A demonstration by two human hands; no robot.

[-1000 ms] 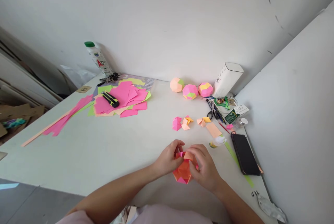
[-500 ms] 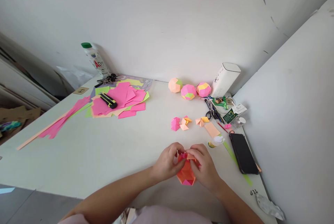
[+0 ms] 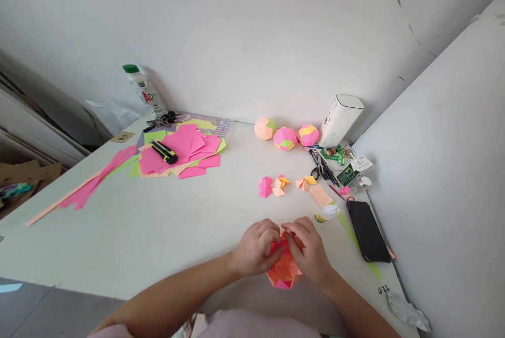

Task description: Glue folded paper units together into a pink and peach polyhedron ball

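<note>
Near the table's front edge, an orange and pink folded-paper ball [image 3: 284, 267], open on its upper side like a bowl, is held between both hands. My left hand [image 3: 258, 247] grips its left rim, thumb on the inside and fingers curled. My right hand [image 3: 307, 248] pinches the far right rim between thumb and fingers. The fingers partly cover the rim. Beyond the hands lie small folded pieces: a pink one [image 3: 265, 186], an orange-yellow one [image 3: 280, 185] and a peach one [image 3: 305, 183]. A small glue bottle [image 3: 327, 214] lies to the right of them.
Three finished-looking paper balls [image 3: 284, 139] sit by the wall beside a white box [image 3: 341, 120]. At right are scissors [image 3: 319, 167], a black phone [image 3: 369, 231] and a small jar [image 3: 363, 184]. At left, a cutter [image 3: 163, 151] rests on pink sheets [image 3: 189, 143], near a spray bottle [image 3: 145, 91].
The paper ball has shifted slightly down towards me, and its opening shows a little differently. Both hands have changed their finger positions on the rim. Other things stay where they were.
</note>
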